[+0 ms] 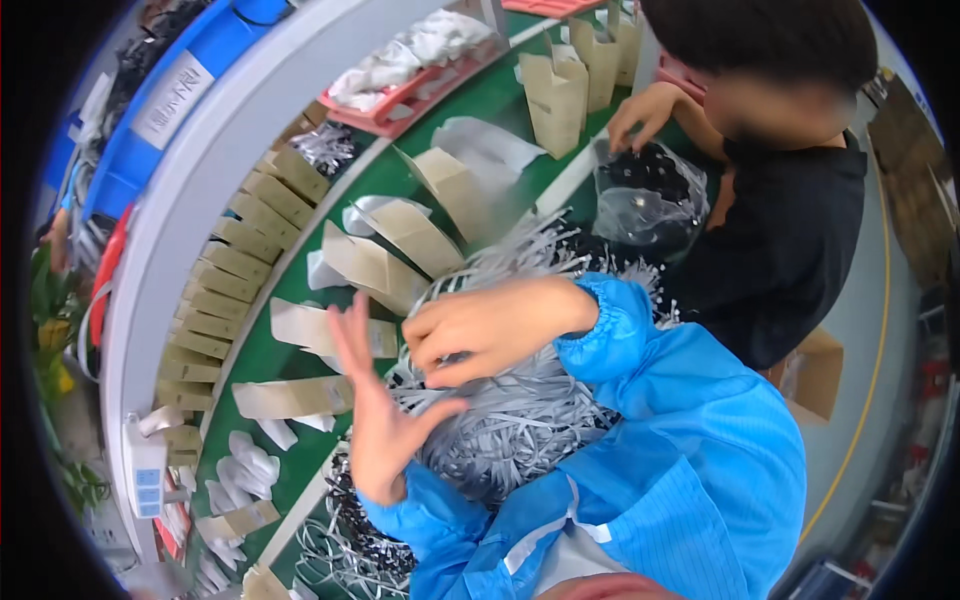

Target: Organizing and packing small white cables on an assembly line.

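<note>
My left hand (378, 425) is open, its fingers stretched toward the row of small tan cartons and its thumb apart. Nothing shows in its palm. My right hand (490, 325) reaches across a large heap of grey flat cables (520, 420), palm down with its fingers curled. A small dark bit shows under those fingers, but what they hold, if anything, is hidden. Just beyond my hands stand an open tan carton (368, 268) and another open carton (300, 325), on a green work surface (305, 440).
A co-worker in a dark shirt (780, 240) handles a clear plastic bag of dark parts (650, 195) at the right. Closed tan cartons (215, 290) line the left side. White bags fill a red tray (400, 85). More white pouches (245, 465) lie at the lower left.
</note>
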Available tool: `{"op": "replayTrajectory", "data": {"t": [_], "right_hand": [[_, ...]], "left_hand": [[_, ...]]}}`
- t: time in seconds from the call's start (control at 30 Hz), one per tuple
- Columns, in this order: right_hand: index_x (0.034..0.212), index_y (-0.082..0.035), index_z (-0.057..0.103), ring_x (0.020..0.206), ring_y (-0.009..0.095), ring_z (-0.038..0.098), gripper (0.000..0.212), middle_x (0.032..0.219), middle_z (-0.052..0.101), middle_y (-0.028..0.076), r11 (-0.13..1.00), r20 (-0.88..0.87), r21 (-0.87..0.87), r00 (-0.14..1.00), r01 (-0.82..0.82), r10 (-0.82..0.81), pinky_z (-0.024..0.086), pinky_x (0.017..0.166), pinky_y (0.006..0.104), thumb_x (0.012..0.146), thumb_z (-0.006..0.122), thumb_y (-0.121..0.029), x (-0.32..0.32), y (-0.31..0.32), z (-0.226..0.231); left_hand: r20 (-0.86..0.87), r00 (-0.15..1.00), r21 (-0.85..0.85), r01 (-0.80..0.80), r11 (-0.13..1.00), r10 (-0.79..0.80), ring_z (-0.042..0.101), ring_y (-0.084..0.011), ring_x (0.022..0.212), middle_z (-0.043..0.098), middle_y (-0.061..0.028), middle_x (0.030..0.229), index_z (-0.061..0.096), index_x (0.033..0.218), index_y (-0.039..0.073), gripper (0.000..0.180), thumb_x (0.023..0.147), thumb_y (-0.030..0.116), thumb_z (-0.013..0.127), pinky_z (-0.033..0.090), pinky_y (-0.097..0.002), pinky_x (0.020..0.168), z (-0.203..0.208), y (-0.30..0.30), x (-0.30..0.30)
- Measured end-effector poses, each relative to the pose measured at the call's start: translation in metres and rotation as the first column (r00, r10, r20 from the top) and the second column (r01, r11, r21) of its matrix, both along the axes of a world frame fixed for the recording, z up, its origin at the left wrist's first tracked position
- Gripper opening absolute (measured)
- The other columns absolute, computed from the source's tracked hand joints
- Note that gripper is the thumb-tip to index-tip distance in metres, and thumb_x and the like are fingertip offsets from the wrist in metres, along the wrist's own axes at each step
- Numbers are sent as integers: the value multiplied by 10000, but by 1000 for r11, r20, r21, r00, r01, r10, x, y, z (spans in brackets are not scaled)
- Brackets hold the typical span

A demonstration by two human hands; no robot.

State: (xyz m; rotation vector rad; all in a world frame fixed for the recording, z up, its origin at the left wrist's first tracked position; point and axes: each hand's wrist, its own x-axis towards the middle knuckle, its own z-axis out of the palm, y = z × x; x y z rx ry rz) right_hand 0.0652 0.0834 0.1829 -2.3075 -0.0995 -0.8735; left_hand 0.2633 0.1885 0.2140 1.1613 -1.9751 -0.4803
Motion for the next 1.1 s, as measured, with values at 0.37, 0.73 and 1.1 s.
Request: {"op": "replayTrajectory", "data": {"t": [0.37, 0.73, 1.1], "right_hand": [[926, -15, 693, 622, 43, 484, 232, 702, 570, -29, 595, -38, 594, 758, 542, -652, 383, 559, 226, 967, 656, -241, -18, -22, 29], [983, -29, 689, 643, 28, 490, 181, 743, 597, -32, 746, -238, 435, 863, 504, -445, 366, 573, 209, 953, 678, -208, 1, -21, 20], [1200, -33, 676, 854, 213, 706, 351, 1048, 715, 87, 922, 304, 112, 870, 372, -388, 553, 752, 302, 857, 716, -97, 72, 12, 12]], "left_hand": [[-393, 902, 788, 430, 441, -177, 592, -180, 1029, 670, -120, 1129, 604, 1251, -23, 451, 986, 342, 608, 488, -325, 824, -57, -81, 9], [-963, 237, 204, 324, 924, 129, 586, -198, 1030, 658, -108, 1198, 307, 1523, 15, 920, 926, 711, 375, 472, -318, 869, -41, -72, -23], [-878, 424, 380, 332, 863, 223, 347, -79, 567, 388, 52, 675, 386, 1469, 67, 939, 917, 793, 162, 310, -227, 586, -41, -46, 7]]}}
